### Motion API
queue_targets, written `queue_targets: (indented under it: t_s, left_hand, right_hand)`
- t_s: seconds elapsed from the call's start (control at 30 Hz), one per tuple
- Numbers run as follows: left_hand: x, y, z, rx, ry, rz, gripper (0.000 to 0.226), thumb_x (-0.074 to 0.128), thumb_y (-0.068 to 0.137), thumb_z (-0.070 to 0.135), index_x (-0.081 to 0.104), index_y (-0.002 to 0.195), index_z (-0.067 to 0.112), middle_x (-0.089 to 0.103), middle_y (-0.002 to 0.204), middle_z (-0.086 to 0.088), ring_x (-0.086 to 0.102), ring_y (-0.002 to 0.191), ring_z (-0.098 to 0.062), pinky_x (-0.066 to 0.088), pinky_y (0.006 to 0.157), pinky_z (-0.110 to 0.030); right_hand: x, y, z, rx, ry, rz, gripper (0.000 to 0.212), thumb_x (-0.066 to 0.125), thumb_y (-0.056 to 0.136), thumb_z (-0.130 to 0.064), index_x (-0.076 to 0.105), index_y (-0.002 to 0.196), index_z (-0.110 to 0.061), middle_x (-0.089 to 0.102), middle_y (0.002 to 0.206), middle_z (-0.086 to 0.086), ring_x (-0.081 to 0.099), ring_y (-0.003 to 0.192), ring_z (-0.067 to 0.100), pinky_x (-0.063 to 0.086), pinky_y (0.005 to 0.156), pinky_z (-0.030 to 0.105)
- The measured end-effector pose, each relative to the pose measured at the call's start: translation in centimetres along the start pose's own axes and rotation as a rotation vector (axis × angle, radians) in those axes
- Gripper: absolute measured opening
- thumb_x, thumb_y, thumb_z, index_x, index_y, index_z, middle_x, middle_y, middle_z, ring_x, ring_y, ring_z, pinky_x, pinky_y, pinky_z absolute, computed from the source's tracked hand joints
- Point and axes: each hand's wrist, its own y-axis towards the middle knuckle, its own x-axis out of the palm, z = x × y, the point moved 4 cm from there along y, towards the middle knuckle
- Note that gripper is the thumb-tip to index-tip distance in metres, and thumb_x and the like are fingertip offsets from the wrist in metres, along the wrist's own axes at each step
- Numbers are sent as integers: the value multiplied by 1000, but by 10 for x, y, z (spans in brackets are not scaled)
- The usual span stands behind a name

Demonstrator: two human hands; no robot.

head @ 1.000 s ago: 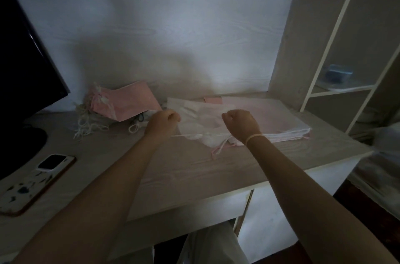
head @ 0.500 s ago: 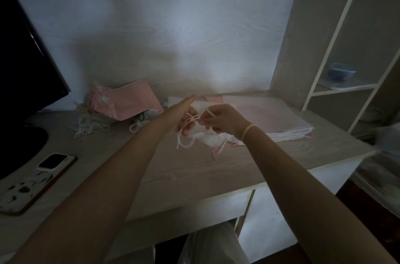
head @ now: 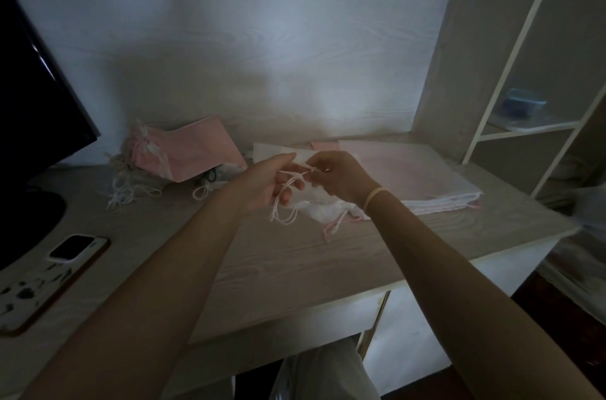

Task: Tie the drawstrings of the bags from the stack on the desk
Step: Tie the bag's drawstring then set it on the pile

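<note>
A flat stack of pale pink and white bags (head: 410, 176) lies on the desk at the right. In front of it a gathered white bag (head: 323, 211) rests on the desk with its thin white drawstring (head: 285, 199) lifted between my hands. My left hand (head: 265, 183) holds the string across its curled fingers, with loops hanging below. My right hand (head: 337, 178) pinches the string's other end close to the left fingertips. A pink cord (head: 333, 229) trails from the bag toward me.
A pile of pink bags with bunched cords (head: 170, 160) leans at the back left. A dark monitor (head: 36, 111) and its base stand at far left, a phone (head: 49, 278) lies near the front left edge. Shelves (head: 528, 124) rise at the right.
One second ago both fists pulled the string apart over the bag. They have since come together and risen, and the string now loops between the fingers.
</note>
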Motion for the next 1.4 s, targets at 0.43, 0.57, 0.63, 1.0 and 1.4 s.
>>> queue_targets:
  t_s: [0.43,0.57,0.63,1.0,1.4]
  left_hand:
    - [-9,3,-15,-31,256,36,28,55,91,12,63,103,-12,56,59,-11,50,47,-18,41,48,-23]
    - [-13,5,-13,15,214,148,17,51,92,-1,63,103,1,57,57,-8,52,43,-15,42,48,-25]
    - [-12,6,-12,21,177,173,13,52,92,0,64,95,6,57,56,-8,51,40,-15,42,47,-24]
    - [9,1,17,131,253,220,15,46,92,-7,46,98,7,54,57,-13,50,35,-14,39,39,-22]
    - [8,7,2,-68,414,139,24,49,93,10,67,78,5,54,46,-7,47,43,-17,38,50,-25]
  right_hand:
    - [-31,9,57,639,820,562,17,45,95,-5,54,81,-6,57,70,6,49,36,7,34,31,14]
    - [-33,10,60,650,660,550,20,49,89,-14,46,107,-7,53,99,15,59,70,18,50,61,26]
    - [-35,9,55,691,146,515,46,54,84,-12,40,127,-5,40,125,20,52,105,29,43,90,32]
    - [16,7,-17,112,76,-284,59,59,80,9,45,131,-17,63,112,2,67,71,14,55,57,22]
    - [-20,8,25,310,199,308,17,60,88,-11,73,97,-4,67,75,11,58,49,15,56,55,26]
